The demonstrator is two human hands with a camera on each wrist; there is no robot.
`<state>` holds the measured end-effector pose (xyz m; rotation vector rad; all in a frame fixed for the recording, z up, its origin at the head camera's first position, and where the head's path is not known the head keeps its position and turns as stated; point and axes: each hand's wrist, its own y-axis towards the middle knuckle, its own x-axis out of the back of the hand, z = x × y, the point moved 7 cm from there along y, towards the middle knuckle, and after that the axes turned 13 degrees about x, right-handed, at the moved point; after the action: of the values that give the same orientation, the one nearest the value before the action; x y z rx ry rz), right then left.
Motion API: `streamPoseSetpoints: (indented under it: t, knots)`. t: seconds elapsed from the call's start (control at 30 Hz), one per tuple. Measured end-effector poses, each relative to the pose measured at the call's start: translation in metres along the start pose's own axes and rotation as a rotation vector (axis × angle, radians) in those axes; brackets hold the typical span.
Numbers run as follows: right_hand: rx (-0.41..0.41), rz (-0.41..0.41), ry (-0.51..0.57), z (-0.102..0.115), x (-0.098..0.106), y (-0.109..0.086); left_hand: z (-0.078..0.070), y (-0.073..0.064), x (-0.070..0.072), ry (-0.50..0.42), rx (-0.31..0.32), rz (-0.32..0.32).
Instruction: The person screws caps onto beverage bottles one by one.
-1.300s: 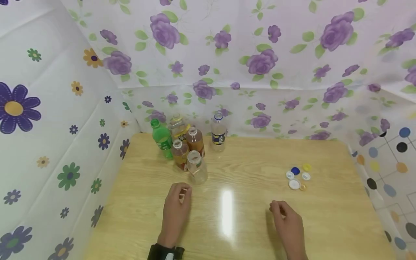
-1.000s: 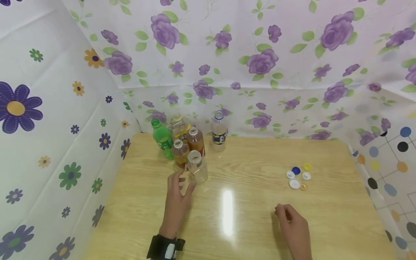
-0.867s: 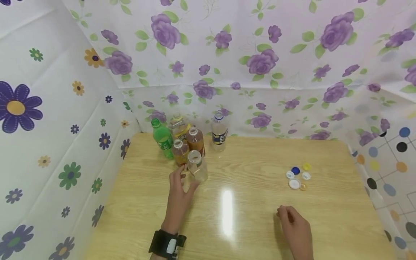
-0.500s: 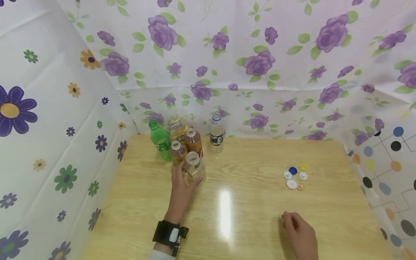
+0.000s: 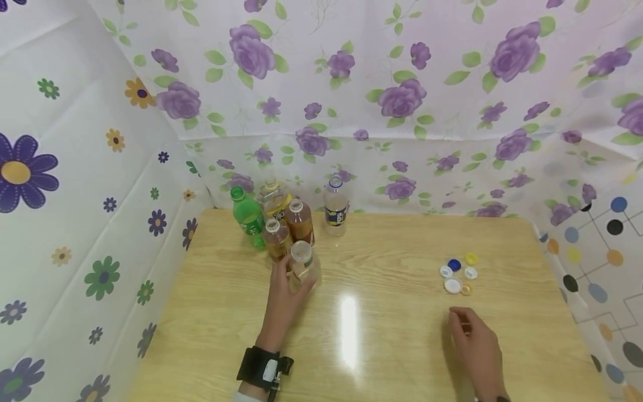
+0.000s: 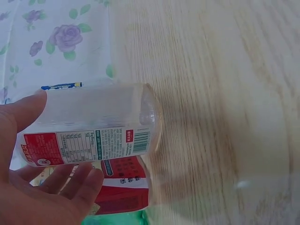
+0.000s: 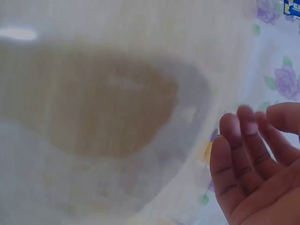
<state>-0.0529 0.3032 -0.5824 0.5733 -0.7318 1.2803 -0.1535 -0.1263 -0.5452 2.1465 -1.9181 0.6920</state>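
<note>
My left hand [image 5: 283, 298] grips a clear plastic bottle [image 5: 303, 268] with a wide uncapped mouth, thumb on its right side and fingers on its left. In the left wrist view the clear bottle [image 6: 101, 108] shows a red and white printed label [image 6: 93, 146] between thumb and fingertips. My right hand [image 5: 477, 340], its fingers loosely bent and holding nothing, hovers over the table's right part. Just beyond it lie several bottle caps: a large white cap [image 5: 452, 286], a blue cap [image 5: 454, 265], a yellow cap [image 5: 471, 258], an orange cap [image 5: 466, 288] and smaller white ones.
Behind the held bottle stand a green bottle [image 5: 248, 215], two bottles of brownish tint [image 5: 300, 223] and a clear one with a yellow label [image 5: 273, 201]. A Pepsi bottle [image 5: 335, 209] stands apart to their right. Flowered cloth [image 5: 402, 100] walls the wooden table [image 5: 392, 251].
My left hand has reached forward, spread its fingers and taken hold of the clear bottle, which has shifted slightly toward me. My right hand has moved rightward, lately forward toward the caps.
</note>
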Motion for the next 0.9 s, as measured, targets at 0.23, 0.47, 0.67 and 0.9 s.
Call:
streamPoseSetpoints:
  t: [0.23,0.47,0.67,0.9]
  knots:
    - [0.025,-0.01,0.001,-0.002,0.004,0.022,-0.001,-0.011,-0.005,-0.027,-0.032,0.026]
    - [0.06,-0.019,0.007,-0.009,0.001,0.038,0.002,-0.021,-0.009,-0.073,-0.031,0.053]
    - [0.101,-0.024,0.018,-0.01,0.0,0.05,0.006,-0.024,-0.013,-0.085,-0.031,0.072]
    - [0.154,0.004,-0.017,-0.008,-0.005,0.064,0.008,-0.028,-0.021,-0.102,-0.003,0.178]
